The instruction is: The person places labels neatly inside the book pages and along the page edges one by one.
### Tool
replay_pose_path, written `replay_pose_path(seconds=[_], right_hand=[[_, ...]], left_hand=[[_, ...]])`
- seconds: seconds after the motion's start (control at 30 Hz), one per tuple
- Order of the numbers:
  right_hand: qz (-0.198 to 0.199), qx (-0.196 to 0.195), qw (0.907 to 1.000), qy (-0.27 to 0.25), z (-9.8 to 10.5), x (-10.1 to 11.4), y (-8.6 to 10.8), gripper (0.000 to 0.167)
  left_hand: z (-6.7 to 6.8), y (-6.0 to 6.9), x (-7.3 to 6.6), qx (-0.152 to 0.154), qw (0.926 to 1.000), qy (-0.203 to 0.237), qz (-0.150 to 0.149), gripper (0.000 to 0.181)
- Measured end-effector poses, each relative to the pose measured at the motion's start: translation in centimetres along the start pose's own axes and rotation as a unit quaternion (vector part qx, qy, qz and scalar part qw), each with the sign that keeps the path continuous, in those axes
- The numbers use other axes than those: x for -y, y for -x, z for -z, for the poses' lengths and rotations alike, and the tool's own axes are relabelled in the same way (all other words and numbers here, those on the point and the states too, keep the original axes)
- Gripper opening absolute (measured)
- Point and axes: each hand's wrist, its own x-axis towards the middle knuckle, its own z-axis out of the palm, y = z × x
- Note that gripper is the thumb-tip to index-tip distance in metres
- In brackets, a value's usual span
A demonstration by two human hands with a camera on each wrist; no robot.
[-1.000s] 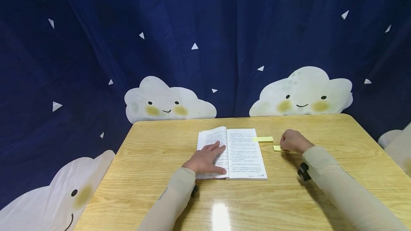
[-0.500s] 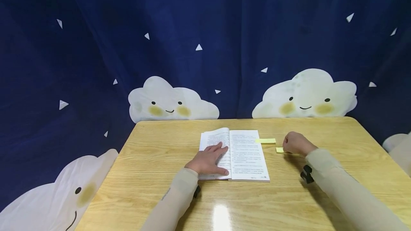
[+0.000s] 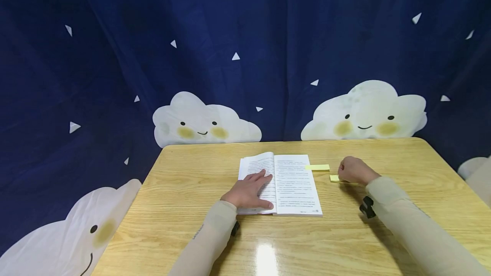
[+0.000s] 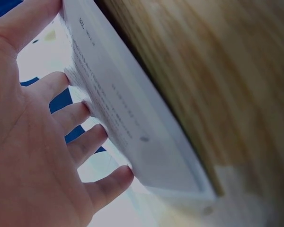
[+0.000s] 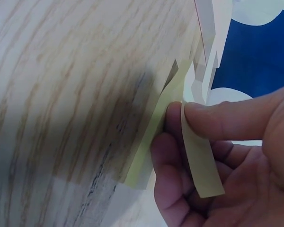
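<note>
An open book (image 3: 297,186) lies on the table, printed pages up. My left hand (image 3: 249,193) rests on its left page with the fingers spread; in the left wrist view its fingertips touch the paper. A yellow sticky strip (image 3: 320,167) sticks out from the right page's outer edge. To the right of the book, my right hand (image 3: 354,170) pinches the end of another yellow sticky strip (image 5: 203,165) between thumb and index finger. Beneath those fingers lies a pad of yellow sticky strips (image 5: 149,137), partly covered by the hand in the head view.
The light wooden table (image 3: 184,191) reaches back to a dark blue curtain (image 3: 215,20) printed with clouds and white triangles. A bright light reflection shows near the table's front. Black wrist cameras sit beneath both beige sleeves (image 3: 418,225).
The whole head view has shifted slightly. Both hands keep their places relative to the book and the sticky strips.
</note>
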Motion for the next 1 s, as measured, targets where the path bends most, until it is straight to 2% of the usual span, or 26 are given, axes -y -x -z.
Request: replay_pose_path(seconds=[0.3,1.0], right_hand=[[-0.016,0.008,0.9998,-0.001,-0.20,-0.33,-0.20,0.028],[-0.001,0.009,0.9999,-0.014,-0.06,-0.77,-0.32,0.033]], left_hand=[[-0.18,-0.14,0.11,0.001,1.0000,0.000,0.000,0.092],[-0.11,-0.08,0.08,0.002,1.0000,-0.001,0.000,0.092]])
